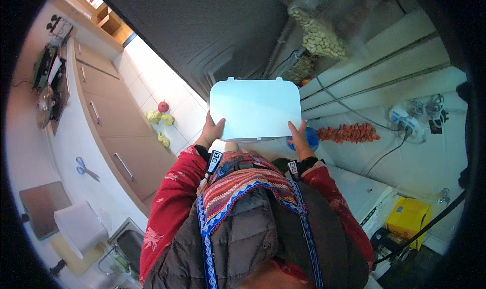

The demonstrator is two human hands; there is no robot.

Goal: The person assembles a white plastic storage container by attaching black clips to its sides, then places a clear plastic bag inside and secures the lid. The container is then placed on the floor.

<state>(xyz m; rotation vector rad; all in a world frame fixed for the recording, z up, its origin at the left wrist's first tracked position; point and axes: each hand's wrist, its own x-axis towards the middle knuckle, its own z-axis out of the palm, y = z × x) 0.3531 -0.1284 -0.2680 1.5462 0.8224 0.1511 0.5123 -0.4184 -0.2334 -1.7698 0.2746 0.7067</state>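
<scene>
A pale white lid (255, 109) with rounded corners and two small tabs along its far edge lies level in front of me. A thin translucent rim shows under its near edge; whether a box is beneath it I cannot tell. My left hand (212, 129) grips its near left corner, thumb on top. At the near right corner my right hand (298, 137) has hold of it the same way, with the fingers partly hidden underneath. A blue round thing (311, 139) shows just beyond my right wrist.
A large dark appliance (202, 31) stands ahead. Cabbages (167, 119) and a red round item (163, 107) lie on the floor tiles. Scissors (87, 169) rest on the left counter, near a sink (129, 238). Dried red strings (349, 133) and plugged cords (407, 129) hang at right.
</scene>
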